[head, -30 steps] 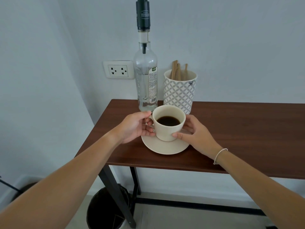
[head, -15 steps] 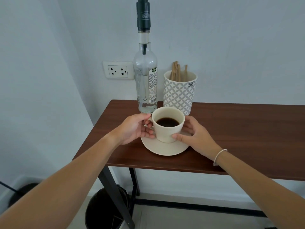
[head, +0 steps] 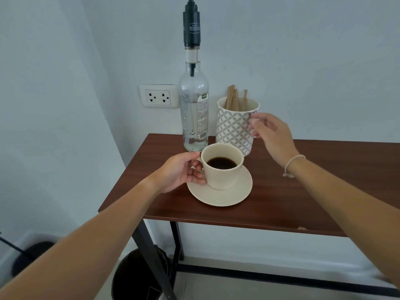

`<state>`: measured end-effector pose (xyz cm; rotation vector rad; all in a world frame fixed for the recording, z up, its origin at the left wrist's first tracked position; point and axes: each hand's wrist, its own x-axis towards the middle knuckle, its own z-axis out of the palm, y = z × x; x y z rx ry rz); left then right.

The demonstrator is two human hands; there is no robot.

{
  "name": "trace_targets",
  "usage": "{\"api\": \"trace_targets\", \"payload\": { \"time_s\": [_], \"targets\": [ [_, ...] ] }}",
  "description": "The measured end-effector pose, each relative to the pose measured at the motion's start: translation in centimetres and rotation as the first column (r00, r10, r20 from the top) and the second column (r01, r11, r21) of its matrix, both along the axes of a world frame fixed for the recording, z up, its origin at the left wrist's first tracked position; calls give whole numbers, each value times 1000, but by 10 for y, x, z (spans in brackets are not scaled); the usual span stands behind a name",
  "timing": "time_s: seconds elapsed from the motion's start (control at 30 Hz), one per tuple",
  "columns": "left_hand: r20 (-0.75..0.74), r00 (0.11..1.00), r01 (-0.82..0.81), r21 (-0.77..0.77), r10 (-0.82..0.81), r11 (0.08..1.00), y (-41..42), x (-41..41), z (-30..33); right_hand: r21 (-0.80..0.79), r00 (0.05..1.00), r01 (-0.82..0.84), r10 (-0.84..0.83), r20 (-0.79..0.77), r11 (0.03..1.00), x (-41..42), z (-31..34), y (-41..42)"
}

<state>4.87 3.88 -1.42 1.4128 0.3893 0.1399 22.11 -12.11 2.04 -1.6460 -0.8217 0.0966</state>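
Fingers of the left hand curl round the handle of a cream cup, thumb on top by the rim. The cup, wide-mouthed and plain, holds dark coffee and stands upright on a matching saucer near the left end of a dark wooden table. The right hand, a thin bracelet at its wrist, has loosely bent, slightly parted fingers at the right side of a grey-patterned mug holding wooden stirrers; blur hides whether they touch. A clear glass bottle with a dark pump top stands just left of the mug. Behind is a pale wall with a double socket; a black bin sits on the floor beneath the table.
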Motion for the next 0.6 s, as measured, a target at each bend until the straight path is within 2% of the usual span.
{"api": "trace_targets", "payload": {
  "time_s": [0.13, 0.23, 0.4, 0.6],
  "targets": [
    [5, 1000, 5, -12, -5, 1000, 0, -1, 0, 52, 982, 150, -155, 105, 987, 18, 30, 26],
    [6, 1000, 0, -14, 0, 1000, 0, -1, 0, 27, 965, 192, -194, 176, 981, 28, 50, 43],
    [-1, 1000, -4, -17, 4, 1000, 0, -1, 0, -96, 954, 245, -222, 201, 965, 43, 64, 66],
    [-8, 1000, -14, -17, 14, 1000, -2, -1, 2, -334, 925, 362, -293, 241, 870, 57, 68, 80]
  ]
}}
